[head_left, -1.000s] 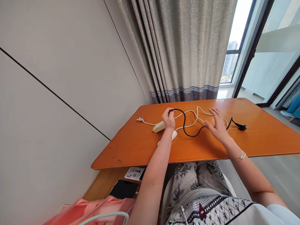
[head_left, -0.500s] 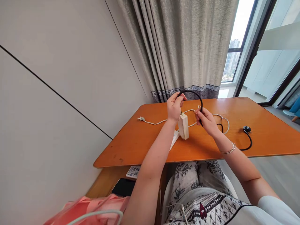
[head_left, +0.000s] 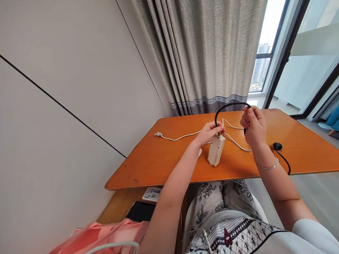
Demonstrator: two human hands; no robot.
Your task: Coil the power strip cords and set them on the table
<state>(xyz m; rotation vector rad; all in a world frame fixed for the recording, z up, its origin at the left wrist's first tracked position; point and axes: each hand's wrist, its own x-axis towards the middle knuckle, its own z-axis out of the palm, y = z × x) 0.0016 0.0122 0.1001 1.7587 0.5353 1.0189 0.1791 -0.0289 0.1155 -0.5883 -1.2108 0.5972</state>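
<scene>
A cream power strip (head_left: 216, 150) hangs tilted just above the orange table (head_left: 169, 165), held at its top end by my left hand (head_left: 210, 131), whose fingers pinch where a black cable (head_left: 230, 105) leaves it. The black cable arcs up and over to my right hand (head_left: 253, 127), which is closed around it. Past my right wrist the cable runs on to a black plug (head_left: 277, 145) lying on the table. A white cable (head_left: 182, 135) trails left across the table to a small white plug (head_left: 158, 134).
A grey curtain (head_left: 206, 53) hangs behind the table, with a window and glass door at the right. A bare wall runs along the left. Under the table's near left edge lie a black phone (head_left: 140, 211), a printed card (head_left: 151, 193) and pink cloth (head_left: 106, 236).
Both hands picked up the black cable and the power strip rose off the table. My right hand moved up and right along the cable; the black plug slid nearer.
</scene>
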